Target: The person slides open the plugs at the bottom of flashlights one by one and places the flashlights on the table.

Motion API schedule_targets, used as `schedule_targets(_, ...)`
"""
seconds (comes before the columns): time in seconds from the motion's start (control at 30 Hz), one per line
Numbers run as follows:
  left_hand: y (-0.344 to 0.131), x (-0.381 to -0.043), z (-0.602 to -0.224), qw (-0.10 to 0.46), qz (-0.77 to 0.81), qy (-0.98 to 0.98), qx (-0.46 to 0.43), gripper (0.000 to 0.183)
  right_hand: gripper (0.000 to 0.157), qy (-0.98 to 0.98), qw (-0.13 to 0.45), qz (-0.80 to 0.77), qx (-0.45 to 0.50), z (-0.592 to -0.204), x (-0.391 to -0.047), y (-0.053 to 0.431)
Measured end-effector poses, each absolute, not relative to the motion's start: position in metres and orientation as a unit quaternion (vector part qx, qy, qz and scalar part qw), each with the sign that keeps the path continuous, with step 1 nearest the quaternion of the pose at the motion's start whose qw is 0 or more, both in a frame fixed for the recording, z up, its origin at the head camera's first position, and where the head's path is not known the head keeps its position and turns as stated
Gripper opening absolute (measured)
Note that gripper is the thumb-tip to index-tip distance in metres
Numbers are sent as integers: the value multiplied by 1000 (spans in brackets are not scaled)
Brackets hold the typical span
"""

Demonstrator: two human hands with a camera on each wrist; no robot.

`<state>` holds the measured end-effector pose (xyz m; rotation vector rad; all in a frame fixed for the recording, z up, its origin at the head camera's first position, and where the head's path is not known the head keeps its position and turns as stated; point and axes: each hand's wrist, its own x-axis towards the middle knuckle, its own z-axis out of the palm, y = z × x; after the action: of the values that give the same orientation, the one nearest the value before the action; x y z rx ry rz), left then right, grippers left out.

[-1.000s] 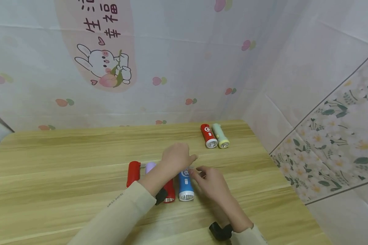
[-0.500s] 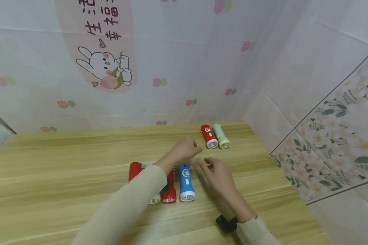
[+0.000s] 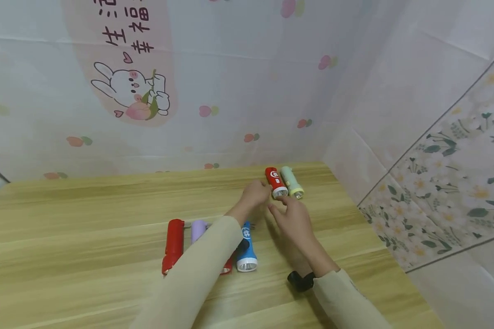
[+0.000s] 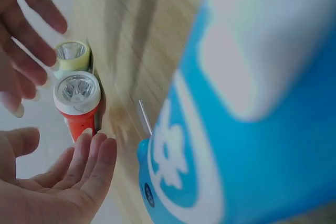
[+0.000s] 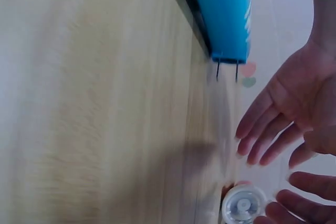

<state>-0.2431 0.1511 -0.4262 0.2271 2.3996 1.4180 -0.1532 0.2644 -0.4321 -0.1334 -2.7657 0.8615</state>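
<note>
At the back right of the table lie a red flashlight (image 3: 276, 181) with a white head and a mint-green flashlight (image 3: 291, 180) with a yellow rim, side by side. Fingers spread and holding nothing, my left hand (image 3: 255, 195) is at the red one's left side; whether its fingertips touch the body cannot be told. Just in front of the lens is my right hand (image 3: 294, 218), its fingers loosely bent around nothing. Below my left forearm stretches a row: a red flashlight (image 3: 174, 242), a purple one (image 3: 198, 230), another red one mostly hidden by the sleeve, and a blue flashlight (image 3: 248, 253).
Metal prongs (image 5: 227, 71) stick out of the blue flashlight's tail end. A printed curtain (image 3: 214, 82) hangs behind the wooden table (image 3: 86, 205), and a floral panelled wall (image 3: 432, 183) stands on the right. Each wrist wears a black camera mount (image 3: 300, 281).
Both hands have left the blue flashlight. My left hand has moved away and right to the red flashlight at the back, and my right hand has moved forward beside it.
</note>
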Motion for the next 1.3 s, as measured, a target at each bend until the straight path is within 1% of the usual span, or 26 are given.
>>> schedule_targets(0.13, 153, -253, -429, 157, 516, 840, 63, 33, 35, -947, 145, 282, -52, -433, -170, 264)
schedule_targets(0.2, 153, -256, -429, 148, 522, 838, 54, 31, 33, -947, 158, 275, -57, -434, -177, 265)
schedule_targets(0.3, 155, -260, -431, 149, 535, 831, 39, 30, 33, -948, 167, 265, -62, -434, -185, 264)
schedule_targets(0.43, 158, -267, -431, 169, 558, 812, 22, 34, 36, -955, 153, 246, -66, -435, -195, 262)
schedule_targets(0.63, 160, -269, -428, 191, 573, 797, 12, 25, 39, -972, 130, 184, -66, -440, -206, 262)
schedule_targets(0.77, 164, -269, -427, 221, 587, 778, -15, 26, 36, -978, 123, 155, -71, -445, -208, 263)
schedule_targets(0.9, 168, -271, -429, 233, 592, 771, -31, 27, 34, -979, 120, 148, -78, -449, -206, 263)
schedule_targets(1.0, 173, -276, -436, 237, 596, 766, -38, 21, 33, -980, 123, 141, -75, -451, -204, 264)
schedule_targets(1.13, 179, -280, -447, 228, 591, 773, -29, 13, 28, -979, 132, 132, -78, -453, -200, 265)
schedule_targets(1.3, 182, -270, -443, 217, 581, 784, -28, 24, 22, -976, 149, 137, -78, -454, -197, 268)
